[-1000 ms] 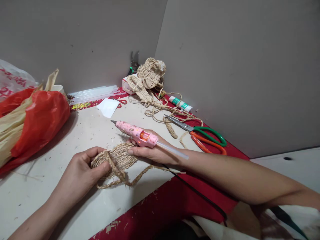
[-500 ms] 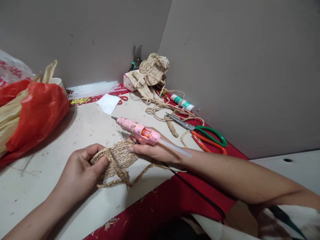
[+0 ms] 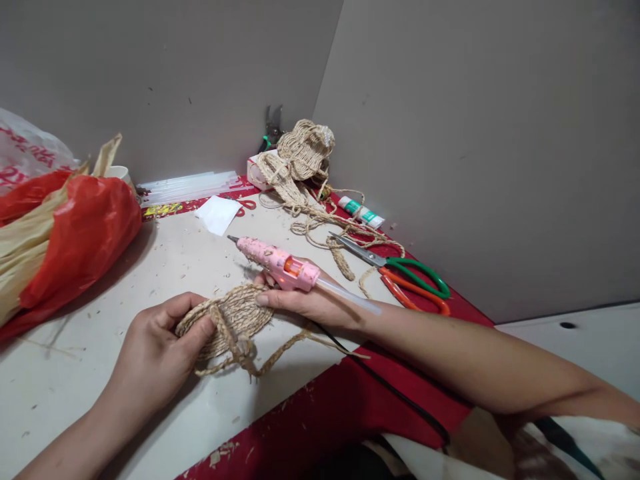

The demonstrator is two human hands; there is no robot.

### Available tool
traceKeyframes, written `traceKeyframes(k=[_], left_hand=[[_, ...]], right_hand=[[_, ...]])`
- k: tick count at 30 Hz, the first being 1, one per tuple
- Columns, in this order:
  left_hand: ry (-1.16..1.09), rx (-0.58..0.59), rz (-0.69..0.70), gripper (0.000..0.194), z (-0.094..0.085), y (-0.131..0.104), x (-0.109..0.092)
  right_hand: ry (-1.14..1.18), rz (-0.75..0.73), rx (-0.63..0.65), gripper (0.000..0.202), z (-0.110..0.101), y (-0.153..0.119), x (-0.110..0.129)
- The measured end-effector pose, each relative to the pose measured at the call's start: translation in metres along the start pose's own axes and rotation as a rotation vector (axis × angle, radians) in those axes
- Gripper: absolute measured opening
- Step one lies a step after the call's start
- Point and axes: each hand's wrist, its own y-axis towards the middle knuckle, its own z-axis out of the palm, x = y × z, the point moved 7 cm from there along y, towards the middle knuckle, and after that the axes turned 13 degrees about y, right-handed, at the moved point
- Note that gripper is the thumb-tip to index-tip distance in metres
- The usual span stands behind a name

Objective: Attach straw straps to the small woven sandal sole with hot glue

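Observation:
My left hand point(image 3: 160, 347) pinches the left end of a flat oval piece of coiled straw braid point(image 3: 240, 308) between thumb and fingers. A loose tail of the braid crosses the piece and hangs toward the table's front. My right hand point(image 3: 287, 297) is closed around the handle of a pink glue gun point(image 3: 273, 260), its thumb resting on the right end of the straw piece. The gun's dark nozzle points to the upper left, and a clear glue stick point(image 3: 350, 295) protrudes from its back. Most of the handle is hidden by the hand.
Scissors with green and orange handles point(image 3: 400, 270) lie right of the gun. Behind are straw cords and woven pieces point(image 3: 305, 157), a green-white tube point(image 3: 361, 212), white paper point(image 3: 219, 215) and clear glue sticks point(image 3: 190, 188). A red bag point(image 3: 100, 233) holding dried husks stands left. A black cord point(image 3: 395, 390) runs right.
The view has tilted up slightly, so the background sits lower. Both hands keep hold of the straw piece and glue gun, with almost no movement.

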Motion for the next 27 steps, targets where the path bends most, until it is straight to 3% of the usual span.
traceKeyframes(k=[4, 10, 13, 17, 20, 24, 27], left_hand=[[-0.018, -0.038, 0.013, 0.017, -0.003, 0.000, -0.003], [-0.049, 0.035, -0.112, 0.022, 0.003, 0.002, 0.005], [-0.089, 0.085, -0.162, 0.026, 0.005, 0.000, 0.009], [-0.139, 0.117, -0.176, 0.031, 0.005, -0.001, 0.014], [-0.200, 0.155, -0.179, 0.035, 0.007, -0.002, 0.018], [-0.286, 0.220, -0.221, 0.038, 0.008, -0.001, 0.019], [-0.335, 0.231, -0.261, 0.038, 0.005, 0.001, 0.017]], right_hand=[[-0.038, -0.016, -0.060, 0.029, -0.003, -0.001, 0.008], [-0.225, -0.175, -0.219, 0.032, -0.018, -0.011, 0.036], [-0.357, -0.261, -0.111, 0.032, -0.012, -0.015, 0.050], [-0.511, -0.291, 0.196, 0.050, 0.005, -0.018, 0.055], [-0.606, -0.273, 0.372, 0.052, 0.008, -0.021, 0.052], [-0.731, -0.250, 0.420, 0.049, 0.005, -0.023, 0.049], [-0.779, -0.196, 0.391, 0.035, 0.003, -0.022, 0.046]])
